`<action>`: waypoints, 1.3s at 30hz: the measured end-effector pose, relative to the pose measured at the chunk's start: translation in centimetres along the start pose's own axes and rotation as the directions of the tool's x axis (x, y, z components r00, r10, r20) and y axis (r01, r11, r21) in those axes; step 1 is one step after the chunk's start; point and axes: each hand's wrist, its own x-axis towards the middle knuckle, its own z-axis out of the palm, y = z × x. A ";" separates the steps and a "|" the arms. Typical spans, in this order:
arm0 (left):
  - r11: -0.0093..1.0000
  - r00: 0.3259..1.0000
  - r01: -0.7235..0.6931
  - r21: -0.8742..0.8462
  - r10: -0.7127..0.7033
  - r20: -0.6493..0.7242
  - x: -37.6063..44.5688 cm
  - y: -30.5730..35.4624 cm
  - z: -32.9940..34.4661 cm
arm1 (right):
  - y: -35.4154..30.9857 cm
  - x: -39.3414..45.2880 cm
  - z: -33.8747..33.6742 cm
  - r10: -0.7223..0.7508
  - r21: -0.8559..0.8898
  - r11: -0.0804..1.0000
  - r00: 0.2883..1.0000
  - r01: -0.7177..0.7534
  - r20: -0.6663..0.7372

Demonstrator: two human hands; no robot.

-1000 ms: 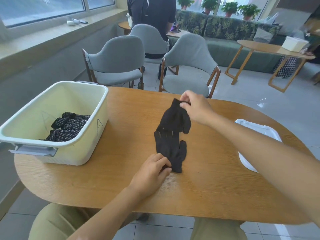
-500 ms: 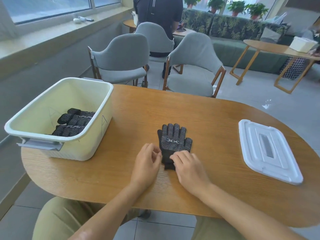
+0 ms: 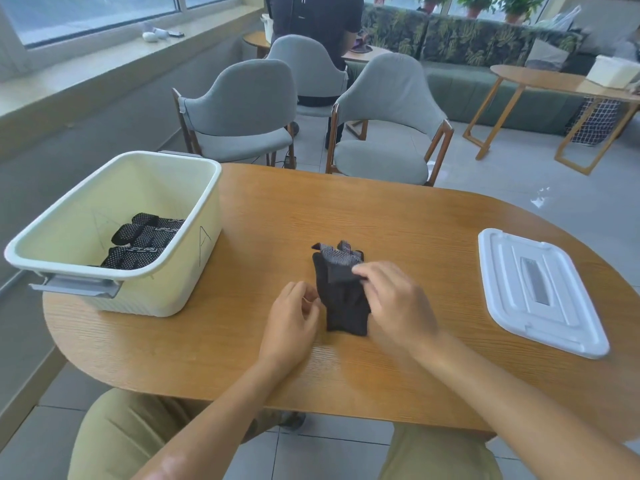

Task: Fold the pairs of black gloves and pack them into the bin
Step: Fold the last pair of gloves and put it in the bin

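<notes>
A pair of black gloves (image 3: 341, 296) lies stacked on the wooden table (image 3: 398, 223) in front of me, its dotted fingertips lifted and folded back toward me. My right hand (image 3: 394, 303) pinches the folded-over part from the right. My left hand (image 3: 294, 317) sits just left of the cuffs, fingers loosely curled, holding nothing that I can see. The cream bin (image 3: 180, 292) stands at the table's left end, and folded black gloves (image 3: 142, 244) lie on its floor.
A white bin lid (image 3: 540, 292) lies flat on the right side of the table. Two grey chairs (image 3: 388, 119) stand beyond the far edge, with a person in dark clothes behind them. Another wooden table is at the back right.
The right hand laid one glove onto the other, both hands flattened the pair, and now the right hand has lifted the finger end and folds it back toward me.
</notes>
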 end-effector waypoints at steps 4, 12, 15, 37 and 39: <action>1.000 1.000 -0.013 0.009 0.013 -0.020 0.2 -0.3 0.2 | 0.0 -5.8 1.4 -0.107 -0.104 0.985 0.955 0.141 0.278; 0.999 0.999 -0.032 0.009 0.032 -0.001 0.0 -0.1 0.3 | -0.6 -5.3 1.9 0.083 -0.032 0.996 0.962 -0.078 0.261; 1.000 1.000 -0.004 0.000 0.004 -0.008 0.0 0.2 0.0 | -0.1 -1.2 0.8 0.273 0.031 0.958 0.936 -0.287 0.220; 1.000 1.000 0.017 -0.016 -0.017 -0.005 0.0 0.2 0.1 | -0.5 -4.5 2.6 0.132 0.004 0.991 0.964 -0.136 0.230; 1.000 1.000 0.004 -0.004 -0.004 -0.001 0.0 0.2 0.0 | -0.4 -2.9 2.0 0.176 0.033 0.982 0.970 -0.184 0.169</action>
